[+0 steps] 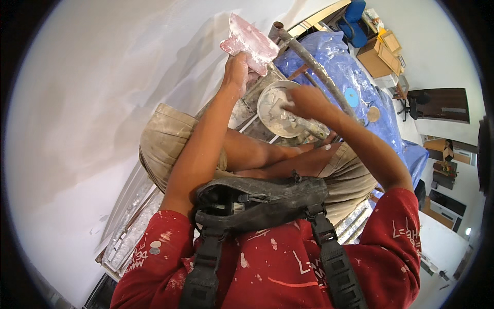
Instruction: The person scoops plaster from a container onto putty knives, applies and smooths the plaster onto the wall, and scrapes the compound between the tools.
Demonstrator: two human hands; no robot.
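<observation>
My left hand (237, 71) is raised and grips a wide pink-smeared plastering trowel (249, 41) close to the white wall (87, 103). My right hand (307, 101) reaches down over a round white bowl of plaster (271, 112) and holds a tool whose plaster-caked end (311, 126) points down to the right. The bowl rests on the scaffold platform between my bent knees. Khaki shorts cover my legs.
I sit on a plaster-splashed metal scaffold (128, 226) beside the wall. A rusty scaffold pole (314, 67) runs past the bowl. Blue plastic sheeting (350, 77) covers things below. Cardboard boxes (383, 51), a blue chair (355, 20) and dark furniture (442, 103) stand on the floor.
</observation>
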